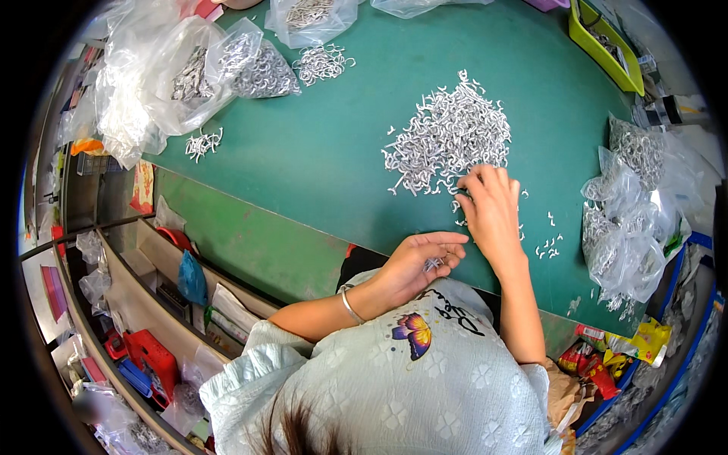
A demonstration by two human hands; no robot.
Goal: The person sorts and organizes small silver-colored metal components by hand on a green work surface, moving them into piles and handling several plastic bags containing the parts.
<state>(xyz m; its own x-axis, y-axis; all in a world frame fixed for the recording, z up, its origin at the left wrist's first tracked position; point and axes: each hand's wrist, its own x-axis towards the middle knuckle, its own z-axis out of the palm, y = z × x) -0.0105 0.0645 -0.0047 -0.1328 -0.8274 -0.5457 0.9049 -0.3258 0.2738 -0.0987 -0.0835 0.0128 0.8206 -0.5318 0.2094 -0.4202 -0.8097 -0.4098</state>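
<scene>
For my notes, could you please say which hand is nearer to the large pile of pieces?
Right. The right hand is at the near edge of the pile, while the left hand is apart from it, lower in the picture.

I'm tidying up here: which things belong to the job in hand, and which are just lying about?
Likely the job's:
the large pile of small silvery pieces, at the right hand
the loose pieces in the left hand
the green tabletop

Probably just lying about:
the blue plastic bag
the yellow packet
the red packets
</scene>
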